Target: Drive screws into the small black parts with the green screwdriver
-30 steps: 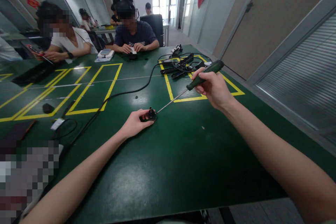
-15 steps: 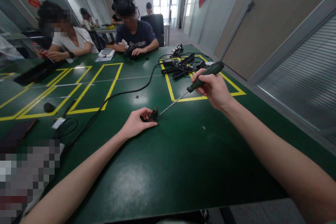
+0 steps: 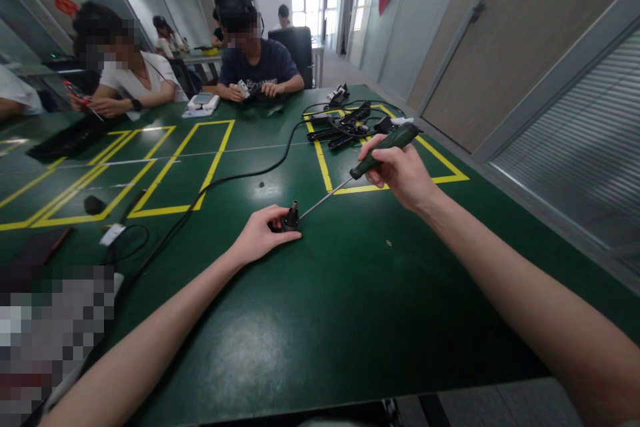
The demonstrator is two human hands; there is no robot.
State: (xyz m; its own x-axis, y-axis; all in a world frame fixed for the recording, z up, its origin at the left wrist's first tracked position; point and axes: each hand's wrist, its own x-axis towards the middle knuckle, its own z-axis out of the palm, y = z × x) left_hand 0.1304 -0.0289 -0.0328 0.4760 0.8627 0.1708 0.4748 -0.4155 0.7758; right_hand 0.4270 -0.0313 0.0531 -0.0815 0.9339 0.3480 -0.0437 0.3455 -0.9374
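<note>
My left hand rests on the green table, its thumb and fingers closed round a small black cone-shaped part with a short metal tube on top. The part stands roughly upright on the table. In my right hand is a screwdriver with a dark green handle, gripped from above. Its thin metal shaft slants down to the left, and the tip meets or nearly meets the right side of the black part. Whether it sits in a screw is too small to tell.
Black devices with tangled cables lie inside a yellow-taped rectangle beyond my right hand. A black cable runs across the table to the left. A small dark block lies at left. Co-workers sit along the far side.
My right hand has moved slightly left and down, bringing the screwdriver's tip up to the black part. The part has tilted a little in my left hand.
</note>
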